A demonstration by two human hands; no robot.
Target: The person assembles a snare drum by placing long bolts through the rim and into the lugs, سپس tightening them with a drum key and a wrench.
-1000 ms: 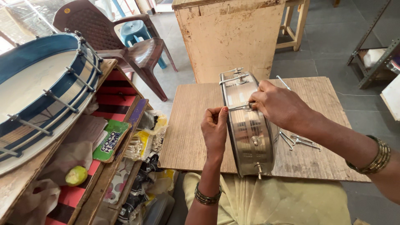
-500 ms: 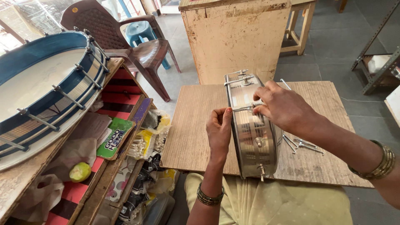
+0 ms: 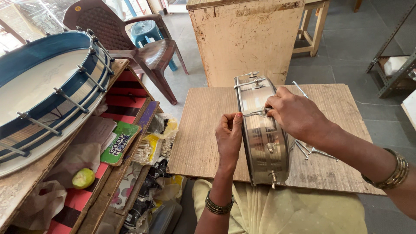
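Note:
A shiny steel drum shell [image 3: 263, 138] stands on edge on a wooden board [image 3: 203, 130] across my lap. My left hand [image 3: 229, 138] presses against the shell's left rim, thumb up beside a tension rod [image 3: 256, 113] lying across the top. My right hand [image 3: 299, 116] pinches the right end of that rod at the rim. Another rod with lugs [image 3: 251, 82] crosses the far part of the shell. Loose metal rods [image 3: 310, 149] lie on the board under my right wrist.
A large blue and white drum [image 3: 45, 93] rests on a low shelf at left, with a green fruit [image 3: 84, 178], packets and bags below. A brown plastic chair [image 3: 130, 43], a worn cream cabinet [image 3: 245, 39] and metal racks [image 3: 392, 65] stand beyond the board.
My hands have stayed on the shell. The right fingers have shifted slightly on the rod at the rim. The view has drifted a little.

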